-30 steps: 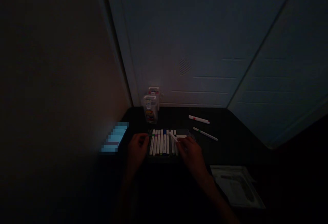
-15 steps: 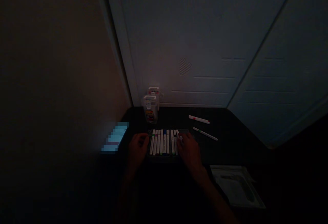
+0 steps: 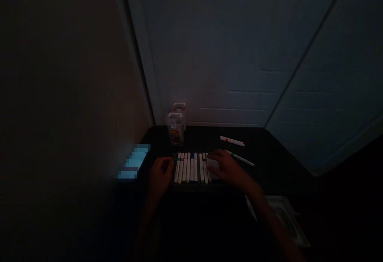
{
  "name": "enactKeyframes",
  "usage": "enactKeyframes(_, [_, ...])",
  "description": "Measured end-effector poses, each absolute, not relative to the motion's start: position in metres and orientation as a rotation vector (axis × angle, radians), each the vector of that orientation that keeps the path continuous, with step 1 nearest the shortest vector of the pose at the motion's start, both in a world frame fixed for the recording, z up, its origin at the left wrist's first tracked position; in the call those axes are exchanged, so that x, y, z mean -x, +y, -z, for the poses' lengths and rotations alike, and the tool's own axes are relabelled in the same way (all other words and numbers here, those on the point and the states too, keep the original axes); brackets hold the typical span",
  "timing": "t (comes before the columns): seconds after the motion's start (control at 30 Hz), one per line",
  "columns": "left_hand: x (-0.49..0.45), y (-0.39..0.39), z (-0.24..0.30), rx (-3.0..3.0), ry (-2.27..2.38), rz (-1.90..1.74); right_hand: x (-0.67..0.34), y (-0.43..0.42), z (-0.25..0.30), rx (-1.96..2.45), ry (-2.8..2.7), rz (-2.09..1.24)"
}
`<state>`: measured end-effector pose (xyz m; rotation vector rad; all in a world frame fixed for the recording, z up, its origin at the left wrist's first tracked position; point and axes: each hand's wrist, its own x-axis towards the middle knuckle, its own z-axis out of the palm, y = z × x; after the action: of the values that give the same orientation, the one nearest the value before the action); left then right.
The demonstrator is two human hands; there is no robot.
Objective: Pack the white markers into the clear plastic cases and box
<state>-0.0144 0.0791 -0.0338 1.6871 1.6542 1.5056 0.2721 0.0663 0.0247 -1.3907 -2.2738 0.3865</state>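
Note:
The room is very dark. A dark tray (image 3: pixel 194 185) on a black table holds a row of several white markers (image 3: pixel 189 167) with coloured bands. My left hand (image 3: pixel 160 175) rests at the tray's left edge, fingers curled against it. My right hand (image 3: pixel 228 167) lies over the tray's right end, fingers spread flat on the last markers. Just past its fingertips lies a loose white marker with a green band (image 3: pixel 241 157). Farther back lies another loose white marker with a red band (image 3: pixel 232 140).
Two clear plastic containers (image 3: pixel 176 125) stand at the table's back left near the wall. A glowing blurred screen (image 3: pixel 133 161) lies at the left. A pale flat packet (image 3: pixel 284 219) sits at the right front, partly behind my right forearm. White panelled doors stand behind the table.
My right hand put the marker it held into the tray's right end and now lies flatter, shifted right toward the green-banded marker. My left hand stayed put.

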Motion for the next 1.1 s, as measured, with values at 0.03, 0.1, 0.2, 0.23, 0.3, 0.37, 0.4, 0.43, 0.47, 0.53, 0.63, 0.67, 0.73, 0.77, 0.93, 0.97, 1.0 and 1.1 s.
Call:
enactKeyframes(0.03, [0.014,0.079,0.034,-1.687,1.652,-1.508,-0.279,0.071,-0.027,1.356,-2.319,-0.395])
enactKeyframes(0.1, [0.014,0.08,0.034,-1.682,1.648,-1.509,-0.289,0.078,-0.03,1.337,-2.401,-0.423])
enactKeyframes(0.2, [0.014,0.081,0.036,-1.677,1.659,-1.505,-0.296,0.086,-0.027,1.327,-2.472,-0.49])
enactKeyframes(0.23, [0.014,0.081,0.036,-1.68,1.664,-1.499,-0.297,0.088,-0.025,1.316,-2.484,-0.508])
enactKeyframes(0.3, [0.015,0.081,0.036,-1.681,1.672,-1.498,-0.296,0.09,-0.022,1.303,-2.502,-0.53])
enactKeyframes(0.37, [0.015,0.081,0.036,-1.692,1.665,-1.498,-0.295,0.091,-0.022,1.308,-2.515,-0.527])
enactKeyframes(0.4, [0.015,0.081,0.035,-1.699,1.658,-1.5,-0.294,0.091,-0.023,1.314,-2.52,-0.519])
enactKeyframes(0.43, [0.015,0.081,0.034,-1.705,1.653,-1.5,-0.293,0.091,-0.024,1.316,-2.526,-0.512])
enactKeyframes(0.47, [0.015,0.081,0.034,-1.71,1.65,-1.498,-0.292,0.091,-0.025,1.311,-2.532,-0.509])
enactKeyframes(0.53, [0.015,0.081,0.033,-1.705,1.658,-1.496,-0.291,0.092,-0.028,1.29,-2.552,-0.517])
enactKeyframes(0.63, [0.015,0.081,0.033,-1.69,1.686,-1.482,-0.288,0.094,-0.032,1.311,-2.572,-0.534])
enactKeyframes(0.67, [0.015,0.081,0.033,-1.688,1.691,-1.476,-0.287,0.094,-0.033,1.341,-2.575,-0.53])
enactKeyframes(0.73, [0.015,0.081,0.034,-1.689,1.688,-1.474,-0.283,0.094,-0.036,1.398,-2.58,-0.509])
enactKeyframes(0.77, [0.016,0.082,0.034,-1.689,1.684,-1.478,-0.282,0.094,-0.037,1.413,-2.59,-0.496])
enactKeyframes(0.93, [0.016,0.083,0.035,-1.674,1.677,-1.493,-0.288,0.094,-0.035,1.359,-2.535,-0.36])
enactKeyframes(0.97, [0.016,0.083,0.035,-1.671,1.68,-1.491,-0.294,0.096,-0.032,1.392,-2.458,-0.303])
enactKeyframes(1.0, [0.016,0.083,0.035,-1.668,1.679,-1.487,-0.303,0.096,-0.029,1.461,-2.355,-0.233])
enactKeyframes(1.1, [0.016,0.082,0.034,-1.652,1.675,-1.479,-0.335,0.096,-0.018,1.758,-2.132,-0.01])
